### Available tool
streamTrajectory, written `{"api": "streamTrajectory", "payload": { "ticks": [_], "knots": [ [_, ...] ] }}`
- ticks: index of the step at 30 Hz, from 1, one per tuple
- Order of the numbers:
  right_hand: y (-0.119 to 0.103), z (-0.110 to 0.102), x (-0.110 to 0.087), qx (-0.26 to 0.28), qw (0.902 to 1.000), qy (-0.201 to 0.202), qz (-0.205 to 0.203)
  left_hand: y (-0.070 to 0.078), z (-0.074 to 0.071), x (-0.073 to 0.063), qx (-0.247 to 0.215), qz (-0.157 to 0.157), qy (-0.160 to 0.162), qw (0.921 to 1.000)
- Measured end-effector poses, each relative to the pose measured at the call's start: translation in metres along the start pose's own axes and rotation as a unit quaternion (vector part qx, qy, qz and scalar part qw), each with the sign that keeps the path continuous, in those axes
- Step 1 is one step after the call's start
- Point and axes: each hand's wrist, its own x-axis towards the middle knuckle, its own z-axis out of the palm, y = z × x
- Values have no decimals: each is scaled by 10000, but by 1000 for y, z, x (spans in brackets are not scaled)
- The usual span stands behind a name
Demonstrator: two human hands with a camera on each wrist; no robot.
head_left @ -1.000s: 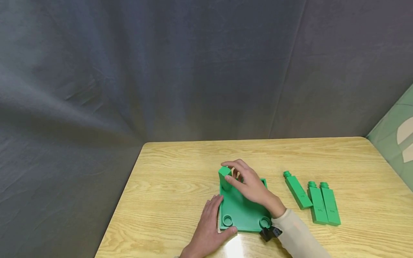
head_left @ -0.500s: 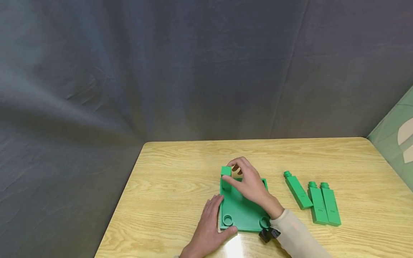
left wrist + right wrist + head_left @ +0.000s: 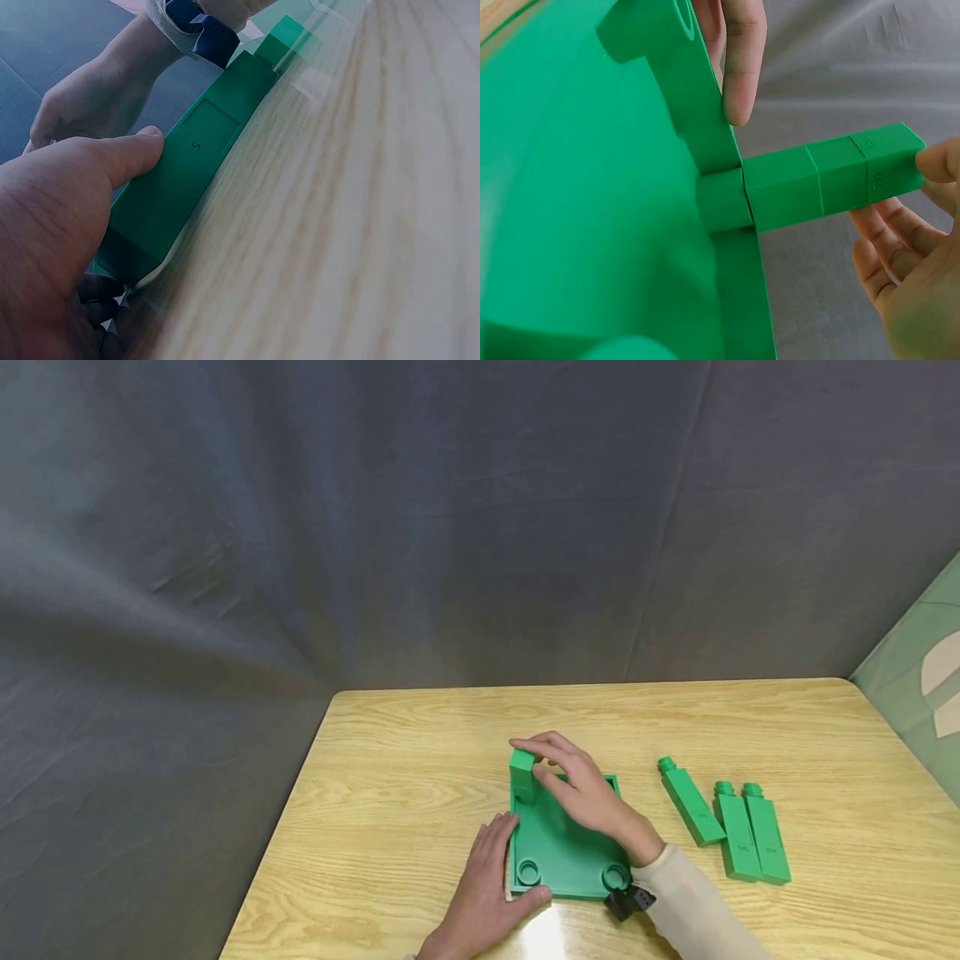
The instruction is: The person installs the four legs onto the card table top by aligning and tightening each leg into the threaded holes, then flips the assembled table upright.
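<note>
A shallow green square tray-like base, with round sockets showing at its two near corners, lies on the table. My left hand grips its near left corner, thumb on the front side and fingers along the left side. At the far left corner a green square leg stands upright in the base. My right hand holds this leg near its top between thumb and fingers. The right wrist view shows the leg set against the base's rim, with fingertips at its free end.
Three more green legs with threaded ends lie to the right: one slanted leg and two side by side, the inner leg and the outer leg. A dark curtain hangs behind the wooden table.
My right fingers have shifted around the top of the leg, and the leg has turned a little. My left hand and the base have stayed put.
</note>
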Motion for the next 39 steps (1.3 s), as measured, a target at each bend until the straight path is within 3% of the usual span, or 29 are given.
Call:
{"api": "streamTrajectory", "payload": {
  "ticks": [18, 24, 30, 39],
  "knots": [
    [5, 4, 1, -428, 9972, 481, 387, 0, -1, 0, -19, -98, -56, 9999],
    [4, 2, 1, -233, 9987, 222, 401, 1, -1, 0, 26, -81, -47, 10000],
    [1, 1, 0, 121, 9996, -202, 142, 2, -1, 0, 79, -35, -35, 10000],
    [4, 1, 0, 174, 9996, -212, 109, 2, -1, -1, 48, -88, -42, 9999]
  ]
}}
